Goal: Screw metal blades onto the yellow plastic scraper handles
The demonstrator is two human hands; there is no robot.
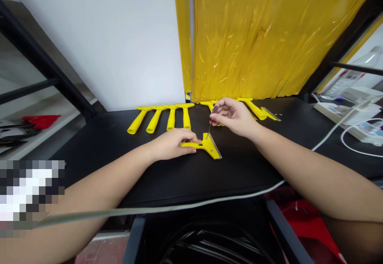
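Here, screwdriver against yellow scraper.

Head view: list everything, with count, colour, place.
scraper: one, yellow, centre
screwdriver: one, red-handled, at scraper
other scrapers: four, yellow, back left; more, partly hidden, back right
table: one, black, beneath
panel: one, white, back left
plastic sheeting: count unclear, yellow, back right
bottle: one, clear, far right
boxes: several, white, right
cables: at least two, white, right and front
red items: at least two, far left and lower right
left hand: one, on scraper
right hand: one, holding screwdriver
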